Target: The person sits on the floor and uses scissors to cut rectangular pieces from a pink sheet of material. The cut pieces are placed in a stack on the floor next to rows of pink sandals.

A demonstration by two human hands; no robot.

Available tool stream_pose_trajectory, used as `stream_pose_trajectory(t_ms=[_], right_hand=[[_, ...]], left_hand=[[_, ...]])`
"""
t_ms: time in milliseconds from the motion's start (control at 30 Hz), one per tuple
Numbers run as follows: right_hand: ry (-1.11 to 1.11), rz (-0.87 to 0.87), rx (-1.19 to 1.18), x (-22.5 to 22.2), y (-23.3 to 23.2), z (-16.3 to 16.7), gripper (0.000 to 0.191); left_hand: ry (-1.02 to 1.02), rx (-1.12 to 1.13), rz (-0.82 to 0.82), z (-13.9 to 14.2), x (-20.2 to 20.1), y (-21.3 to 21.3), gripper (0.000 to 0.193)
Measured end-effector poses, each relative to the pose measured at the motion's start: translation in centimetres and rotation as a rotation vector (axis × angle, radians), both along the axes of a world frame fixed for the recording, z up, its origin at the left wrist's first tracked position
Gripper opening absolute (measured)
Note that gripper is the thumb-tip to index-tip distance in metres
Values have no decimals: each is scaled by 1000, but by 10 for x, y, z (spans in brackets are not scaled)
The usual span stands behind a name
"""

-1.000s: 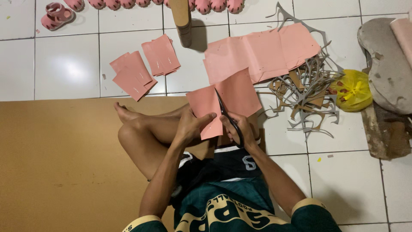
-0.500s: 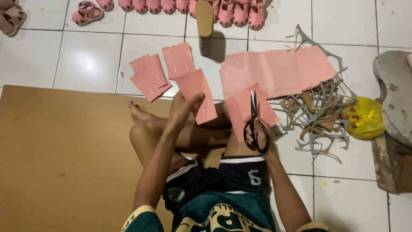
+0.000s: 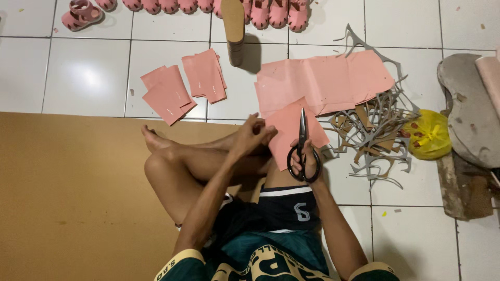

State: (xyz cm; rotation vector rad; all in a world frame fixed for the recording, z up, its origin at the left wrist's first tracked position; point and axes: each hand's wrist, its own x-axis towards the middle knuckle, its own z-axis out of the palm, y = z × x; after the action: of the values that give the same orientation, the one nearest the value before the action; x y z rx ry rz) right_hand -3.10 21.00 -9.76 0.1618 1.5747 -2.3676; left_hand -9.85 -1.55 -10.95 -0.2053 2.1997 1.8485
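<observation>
A person sits cross-legged on a white tiled floor point(image 3: 83, 78), seen from above, with a brown board point(image 3: 67, 198) under the bent legs.

The right hand point(image 3: 307, 160) holds black scissors point(image 3: 302, 148). Its fingers are through the handle loops, and the closed blades point toward twelve o'clock. The blades lie over a pink sheet point(image 3: 291, 130) that rests across the knee at the centre of the view.

The left hand point(image 3: 252, 134) is at nine o'clock from the scissors. Its fingers are curled narrow and pinch the left edge of the same pink sheet.

Toward twelve o'clock from the hands, a larger pink sheet point(image 3: 328, 80) lies flat on the floor, partly under the held piece. At ten o'clock lie two small stacks of cut pink pieces point(image 3: 185, 86), side by side and well apart from the hands.

At three o'clock from the scissors is a tangle of grey and brown offcuts point(image 3: 372, 135), and just past it a crumpled yellow bag point(image 3: 429, 135). Further right, at the edge of the view, a grey sole-shaped slab point(image 3: 469, 114) rests on a worn wooden block point(image 3: 463, 187).

Along the top edge runs a row of small pink sandals point(image 3: 271, 10). A tan, sole-shaped stack point(image 3: 234, 28) stands on the floor in front of it.
</observation>
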Motion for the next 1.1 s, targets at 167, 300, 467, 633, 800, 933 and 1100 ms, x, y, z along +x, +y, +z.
stream_pose_trajectory(t_ms=[167, 300, 467, 633, 800, 933, 1100], right_hand=[[-86, -32, -159, 1, 12, -3, 64], [-157, -129, -38, -9, 16, -7, 65], [-143, -153, 98, -6, 10, -6, 67], [-163, -103, -38, 10, 11, 9, 65], [-103, -9, 111, 46, 22, 29, 60], [-156, 126, 233, 69, 20, 36, 56], [-223, 210, 306, 87, 17, 39, 59]], left_hand=[[64, 454, 298, 22, 22, 49, 44], [-70, 772, 525, -4, 30, 48, 43], [-62, 1282, 537, -30, 62, 68, 53], [-29, 298, 219, -9, 77, 75, 37], [-128, 443, 169, 20, 49, 31, 42], [-180, 410, 52, 30, 34, 5, 47], [-238, 400, 20, 21, 47, 3, 39]])
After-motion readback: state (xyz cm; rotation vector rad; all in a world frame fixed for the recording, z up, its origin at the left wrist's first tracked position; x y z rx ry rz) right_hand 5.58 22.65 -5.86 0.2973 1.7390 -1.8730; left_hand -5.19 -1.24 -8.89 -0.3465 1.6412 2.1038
